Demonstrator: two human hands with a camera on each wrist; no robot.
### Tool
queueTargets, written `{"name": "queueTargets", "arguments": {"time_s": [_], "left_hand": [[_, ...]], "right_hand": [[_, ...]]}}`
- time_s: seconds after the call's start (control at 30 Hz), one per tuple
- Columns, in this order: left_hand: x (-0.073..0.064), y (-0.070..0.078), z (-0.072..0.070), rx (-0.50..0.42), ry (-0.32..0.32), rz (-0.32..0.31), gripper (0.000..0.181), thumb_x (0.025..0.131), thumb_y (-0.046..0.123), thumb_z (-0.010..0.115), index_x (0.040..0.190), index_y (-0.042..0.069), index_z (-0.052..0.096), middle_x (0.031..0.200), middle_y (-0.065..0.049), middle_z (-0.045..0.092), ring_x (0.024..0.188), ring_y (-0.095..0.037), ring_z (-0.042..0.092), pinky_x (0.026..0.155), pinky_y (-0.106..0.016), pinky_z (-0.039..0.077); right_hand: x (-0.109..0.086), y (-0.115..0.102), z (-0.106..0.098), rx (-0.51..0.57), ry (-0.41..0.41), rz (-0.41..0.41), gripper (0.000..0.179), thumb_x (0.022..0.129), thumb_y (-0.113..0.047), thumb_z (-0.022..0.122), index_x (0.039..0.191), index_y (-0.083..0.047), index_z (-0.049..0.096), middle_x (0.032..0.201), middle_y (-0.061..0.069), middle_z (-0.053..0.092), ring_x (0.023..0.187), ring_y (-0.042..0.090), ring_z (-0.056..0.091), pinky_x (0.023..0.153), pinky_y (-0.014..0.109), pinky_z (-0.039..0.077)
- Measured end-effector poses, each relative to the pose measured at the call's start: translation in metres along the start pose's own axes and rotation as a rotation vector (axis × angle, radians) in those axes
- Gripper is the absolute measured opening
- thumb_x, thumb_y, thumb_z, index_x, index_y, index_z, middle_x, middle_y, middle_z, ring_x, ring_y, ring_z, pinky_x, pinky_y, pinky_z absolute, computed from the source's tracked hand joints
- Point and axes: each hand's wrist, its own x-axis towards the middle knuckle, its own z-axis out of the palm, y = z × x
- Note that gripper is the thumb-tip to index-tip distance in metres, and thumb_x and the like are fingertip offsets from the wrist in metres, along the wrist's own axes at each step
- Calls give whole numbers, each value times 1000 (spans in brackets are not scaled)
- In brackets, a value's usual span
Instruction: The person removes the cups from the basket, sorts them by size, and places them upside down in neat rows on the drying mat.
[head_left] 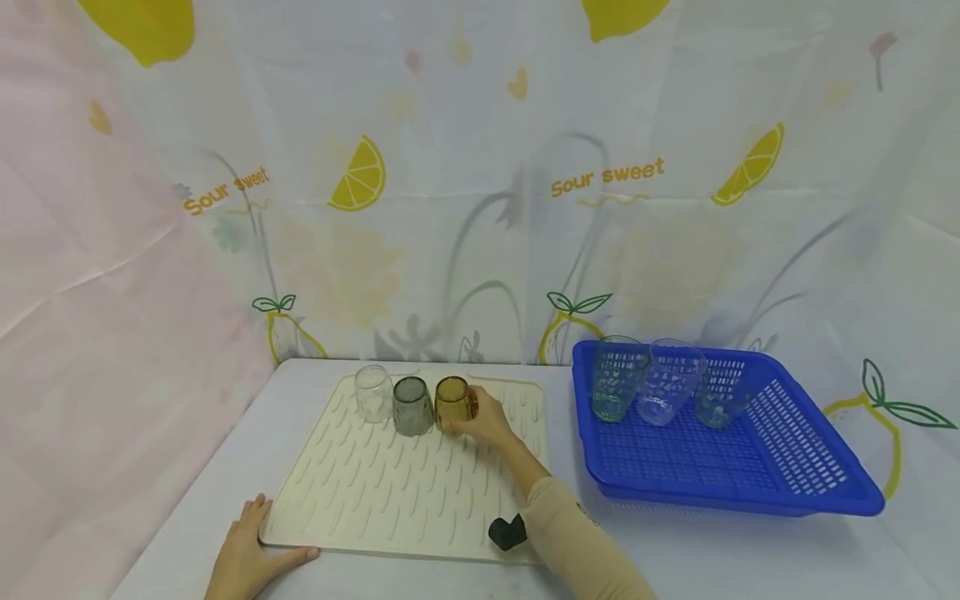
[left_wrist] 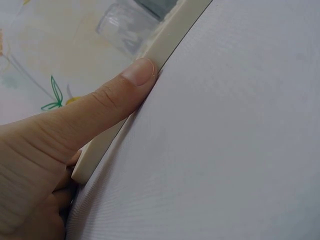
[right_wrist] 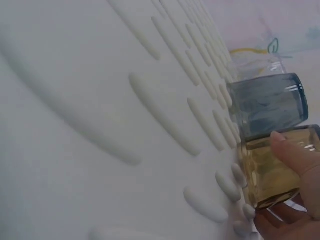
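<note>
My right hand [head_left: 483, 417] holds an amber glass [head_left: 452, 398] near the back of a cream drying mat [head_left: 390, 500]. In the right wrist view its thumb lies along the amber glass's side, with other fingers around the far side. A grey glass [head_left: 412, 406] stands right beside it, and a clear glass [head_left: 372, 393] is left of that, both on the mat. My left hand [head_left: 243, 554] is at the mat's front left corner. Its straight thumb [left_wrist: 110, 100] presses the front edge while the other fingers lie along the left side.
To the right sits a blue plastic basket [head_left: 697, 492]. Inside it lean a green glass [head_left: 618, 383], a tall clear glass [head_left: 667, 387] and a smaller glass [head_left: 716, 407]. A small black piece [head_left: 507, 532] shows beside the right sleeve [head_left: 577, 542]. A lemon-print curtain [head_left: 480, 208] hangs behind the table.
</note>
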Motion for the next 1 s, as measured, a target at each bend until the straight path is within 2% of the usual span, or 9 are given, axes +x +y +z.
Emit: {"name": "queueTargets", "arguments": {"time_s": [0.2, 0.4, 0.6, 0.83, 1.0], "left_hand": [[-1, 0, 1, 7, -12, -4, 103, 65, 37, 84, 128, -24, 32, 136, -47, 20, 130, -60, 12, 109, -66, 7], [-1, 0, 0, 22, -15, -14, 104, 64, 38, 84, 127, -25, 31, 136, -47, 20, 130, -60, 12, 107, -67, 9], [-1, 0, -2, 26, -19, -19, 104, 65, 39, 84, 128, -25, 31, 137, -47, 20, 130, -60, 12, 107, -68, 10], [1, 1, -2, 17, -31, -29, 105, 65, 39, 83, 128, -25, 30, 138, -46, 19, 131, -59, 11, 108, -67, 9], [1, 1, -2, 14, -24, -19, 104, 65, 38, 84, 128, -25, 31, 137, -47, 20, 130, -59, 11, 108, -66, 8]], "right_hand": [[-5, -1, -2, -2, -2, 21, 65, 77, -18, 78, 128, 8, 47, 123, 25, 55, 112, 39, 55, 94, 47, 49], [-13, -10, -14, 10, -41, 47, 77, 77, -20, 78, 134, 13, 38, 134, 31, 46, 121, 44, 47, 99, 50, 44], [-22, -24, -34, -27, -65, 24, 83, 77, -24, 79, 138, 12, 35, 136, 30, 45, 124, 43, 45, 99, 50, 44], [-36, -42, -64, -67, -62, -35, 78, 78, -22, 78, 137, 10, 38, 135, 29, 47, 120, 46, 48, 98, 52, 45], [-45, -47, -84, -5, -73, -66, 74, 80, -18, 76, 137, 10, 38, 135, 29, 46, 124, 42, 46, 102, 48, 42]]}}
